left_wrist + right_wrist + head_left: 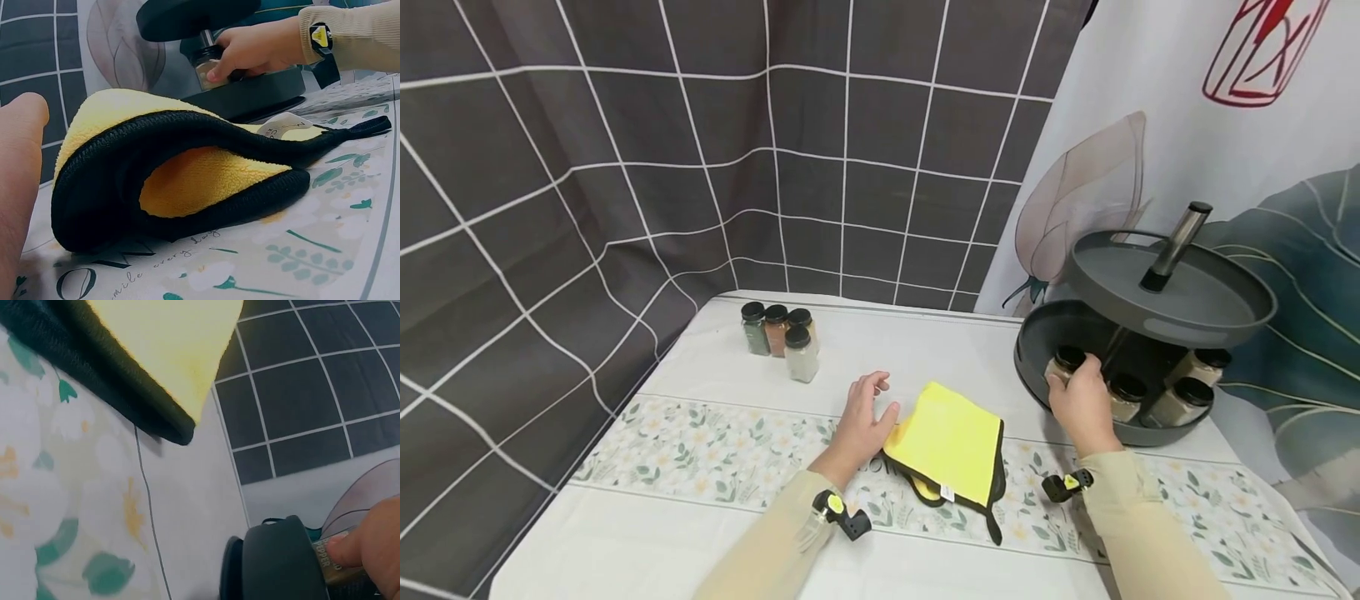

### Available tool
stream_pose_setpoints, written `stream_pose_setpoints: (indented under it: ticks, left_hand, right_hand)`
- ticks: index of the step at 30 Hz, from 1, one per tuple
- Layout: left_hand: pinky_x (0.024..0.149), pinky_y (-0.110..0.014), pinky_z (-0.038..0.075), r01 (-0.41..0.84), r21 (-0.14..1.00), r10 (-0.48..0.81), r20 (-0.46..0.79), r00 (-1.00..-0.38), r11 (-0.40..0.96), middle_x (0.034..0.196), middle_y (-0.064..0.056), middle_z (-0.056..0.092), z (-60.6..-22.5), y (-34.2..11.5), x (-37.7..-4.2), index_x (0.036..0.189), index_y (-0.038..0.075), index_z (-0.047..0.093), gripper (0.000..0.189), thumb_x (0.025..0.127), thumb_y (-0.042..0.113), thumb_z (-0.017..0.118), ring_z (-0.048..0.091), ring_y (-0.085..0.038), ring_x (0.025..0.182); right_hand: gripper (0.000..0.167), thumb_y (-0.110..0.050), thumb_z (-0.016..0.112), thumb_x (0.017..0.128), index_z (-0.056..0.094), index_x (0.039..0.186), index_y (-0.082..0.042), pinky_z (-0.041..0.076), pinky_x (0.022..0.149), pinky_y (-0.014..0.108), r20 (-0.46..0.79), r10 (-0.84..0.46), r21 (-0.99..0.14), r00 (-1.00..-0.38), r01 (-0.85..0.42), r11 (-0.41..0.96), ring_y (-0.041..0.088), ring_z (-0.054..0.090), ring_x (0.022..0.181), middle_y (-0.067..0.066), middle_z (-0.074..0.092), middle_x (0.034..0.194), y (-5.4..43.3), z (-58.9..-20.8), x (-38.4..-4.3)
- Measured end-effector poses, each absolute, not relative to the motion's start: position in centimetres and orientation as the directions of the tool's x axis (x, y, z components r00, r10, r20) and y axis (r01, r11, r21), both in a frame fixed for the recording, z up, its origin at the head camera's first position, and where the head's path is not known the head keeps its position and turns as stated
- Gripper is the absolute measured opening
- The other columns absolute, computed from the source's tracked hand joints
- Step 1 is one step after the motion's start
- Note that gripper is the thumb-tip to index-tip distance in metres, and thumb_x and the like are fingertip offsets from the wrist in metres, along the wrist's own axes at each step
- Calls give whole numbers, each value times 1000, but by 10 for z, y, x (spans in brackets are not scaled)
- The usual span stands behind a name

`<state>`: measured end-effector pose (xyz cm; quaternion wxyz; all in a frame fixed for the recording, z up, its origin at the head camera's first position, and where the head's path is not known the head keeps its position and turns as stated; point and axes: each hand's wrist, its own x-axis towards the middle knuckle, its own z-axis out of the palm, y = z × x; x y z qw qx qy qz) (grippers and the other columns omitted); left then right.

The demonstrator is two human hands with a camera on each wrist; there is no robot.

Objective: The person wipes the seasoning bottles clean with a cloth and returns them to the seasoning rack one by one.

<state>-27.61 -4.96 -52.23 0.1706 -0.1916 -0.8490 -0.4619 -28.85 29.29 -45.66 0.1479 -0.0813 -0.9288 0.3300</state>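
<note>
My right hand [1082,407] grips a black-capped spice jar [1067,358] at the left side of the lower tier [1028,354] of a dark grey two-tier rack. In the right wrist view, the thumb [345,549] presses on the jar's label, where "PEPPER" can be read. Fingers behind the jar are mostly hidden. My left hand [859,427] rests with relaxed fingers beside a folded yellow cloth [951,437] with black edging, its thumb near the cloth's left corner. In the left wrist view, the cloth [119,106] bulges into a loop on the table.
Several more jars [1183,402] stand on the lower tier, under the round upper tier [1195,292] with its metal post [1180,242]. A group of several spice jars [801,354] stands at the back left of the table [715,375]. A grid-patterned curtain [805,117] hangs behind.
</note>
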Motion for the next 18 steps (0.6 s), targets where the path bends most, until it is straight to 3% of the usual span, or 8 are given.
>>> stream_pose_setpoints:
  ticks: [5,12,15,18]
  left_hand:
    - [98,-44,48,469,734,164,451,-878,492,119,-8,52,-523,-50,-276,138,4,44,45,96,15,55,49,-26,112]
    - [97,-44,48,456,742,164,436,-885,491,119,-9,53,-521,-49,-276,138,5,44,44,97,15,56,49,-26,111]
    - [96,-44,48,447,746,161,427,-890,493,118,-9,53,-521,-49,-276,138,5,44,43,97,15,56,49,-26,111]
    - [96,-44,48,439,750,156,420,-894,495,118,-8,53,-521,-50,-276,137,6,45,42,97,15,56,50,-26,111]
  right_hand:
    - [73,-16,54,103,9,150,17,39,96,73,196,160,-612,-967,7,791,65,41,120,51,37,135,309,-455,-279]
    - [82,-31,54,105,6,151,17,42,89,72,83,-21,-550,-996,-64,832,64,41,119,50,33,137,367,-448,-261]
    - [81,-30,55,105,8,152,16,50,82,61,48,-77,-558,-996,-91,825,56,50,112,44,42,130,392,-445,-256]
    - [75,-25,57,104,13,151,15,51,70,41,44,-115,-561,-992,-120,819,38,57,93,33,51,113,412,-445,-253]
